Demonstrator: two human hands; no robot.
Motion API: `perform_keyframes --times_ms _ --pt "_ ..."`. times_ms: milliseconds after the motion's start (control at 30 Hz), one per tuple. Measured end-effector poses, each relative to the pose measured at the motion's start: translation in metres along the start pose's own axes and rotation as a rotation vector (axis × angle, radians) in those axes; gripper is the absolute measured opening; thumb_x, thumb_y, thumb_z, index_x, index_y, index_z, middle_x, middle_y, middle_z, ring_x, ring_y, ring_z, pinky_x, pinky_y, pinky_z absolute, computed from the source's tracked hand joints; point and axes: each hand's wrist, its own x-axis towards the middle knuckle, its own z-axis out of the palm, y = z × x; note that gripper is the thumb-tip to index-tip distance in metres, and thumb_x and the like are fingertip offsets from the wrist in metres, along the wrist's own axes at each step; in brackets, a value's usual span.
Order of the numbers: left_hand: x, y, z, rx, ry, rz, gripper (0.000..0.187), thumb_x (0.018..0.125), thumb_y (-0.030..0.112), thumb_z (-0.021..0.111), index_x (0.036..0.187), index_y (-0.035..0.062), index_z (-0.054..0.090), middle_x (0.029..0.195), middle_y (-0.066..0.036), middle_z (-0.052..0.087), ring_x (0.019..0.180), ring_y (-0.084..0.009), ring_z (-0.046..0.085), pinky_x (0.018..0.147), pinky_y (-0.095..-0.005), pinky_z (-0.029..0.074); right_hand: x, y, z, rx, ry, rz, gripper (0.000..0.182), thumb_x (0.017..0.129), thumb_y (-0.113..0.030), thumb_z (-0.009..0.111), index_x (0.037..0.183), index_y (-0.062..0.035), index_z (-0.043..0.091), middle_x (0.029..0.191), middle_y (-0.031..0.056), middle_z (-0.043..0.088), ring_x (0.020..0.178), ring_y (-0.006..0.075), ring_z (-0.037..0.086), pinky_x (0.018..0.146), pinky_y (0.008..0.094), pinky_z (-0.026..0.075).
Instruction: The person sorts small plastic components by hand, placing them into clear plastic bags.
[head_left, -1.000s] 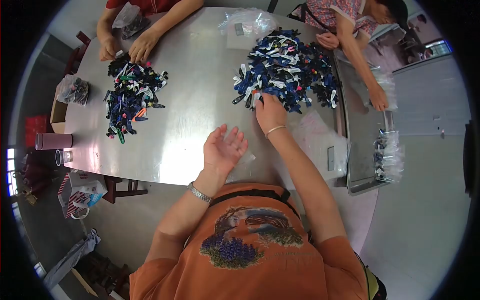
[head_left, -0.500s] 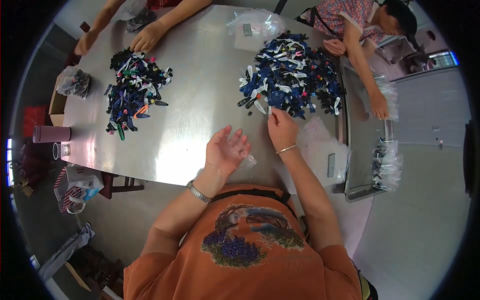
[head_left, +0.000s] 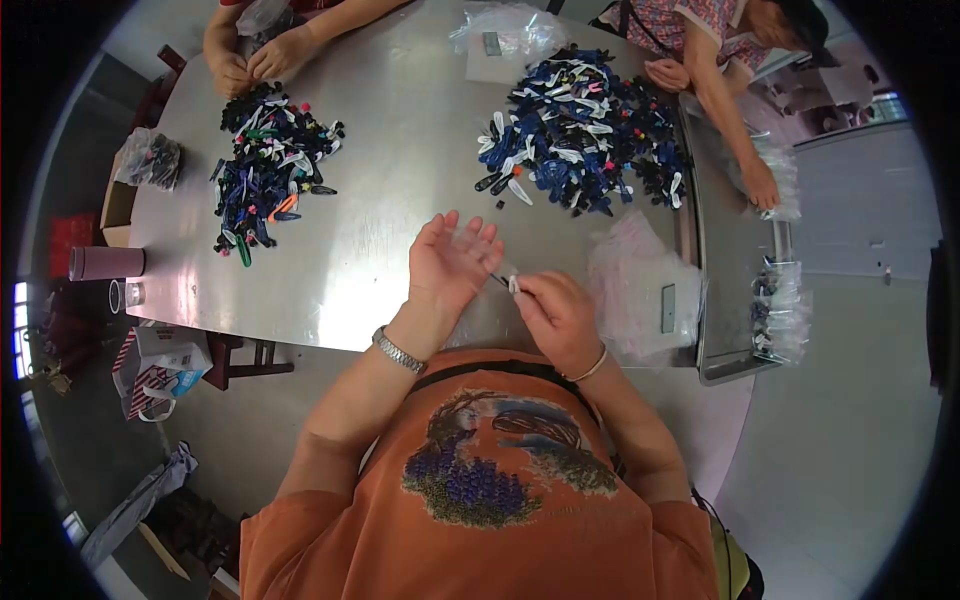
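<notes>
- Now: right hand point(head_left: 560, 315) pinches a small white clip point(head_left: 513, 285), just beside the clear bag point(head_left: 478, 255).
- Left hand point(head_left: 450, 262), fingers spread, cradles the bag.
- Clip: probably light, stiff, slick; take it at its end.
- Bag: limp film; hold it by the mouth.

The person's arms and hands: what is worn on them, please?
The left hand and the right hand are bare, without gloves. The left wrist carries a silver metal-link watch; the right wrist carries a thin pale bangle. Short orange T-shirt sleeves leave both forearms uncovered.
</notes>
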Motion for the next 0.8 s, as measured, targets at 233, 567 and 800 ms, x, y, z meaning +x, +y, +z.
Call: perform_keyframes --times_ms 233,567,800 --pt "-0.003 -0.011 -0.014 0.029 -0.065 -0.025 0.022 0.09 0.03 0.048 0.096 0.0096 0.052 0.105 -0.014 0.053 0.096 -0.0317 0.053 0.089 -0.0475 0.042 0.001 0.002 0.01 -0.57 -0.083 -0.317 0.016 0.077 -0.01 0.058 0.091 -0.0122 0.063 0.077 0.0014 0.057 0.07 0.0201 0.056 0.066 0.0343 0.042" --pt "-0.001 -0.009 -0.033 0.021 -0.052 0.013 0.022 0.09 0.029 0.048 0.099 0.0093 0.049 0.106 -0.015 0.051 0.102 -0.0326 0.05 0.092 -0.0482 0.04 0.02 0.004 0.034 -0.184 0.106 -0.21 0.017 0.078 -0.012 0.063 0.094 -0.0072 0.065 0.086 0.0086 0.065 0.078 0.0265 0.062 0.07 0.0347 0.049" --pt "-0.012 -0.024 -0.026 -0.072 -0.046 -0.081 0.022 0.09 0.03 0.047 0.099 0.0102 0.048 0.107 -0.016 0.051 0.102 -0.0309 0.051 0.093 -0.0482 0.04 0.069 0.082 0.048 -0.435 0.134 -0.04 0.017 0.079 -0.01 0.057 0.095 -0.0069 0.062 0.092 0.0108 0.063 0.09 0.0314 0.059 0.077 0.0397 0.048"
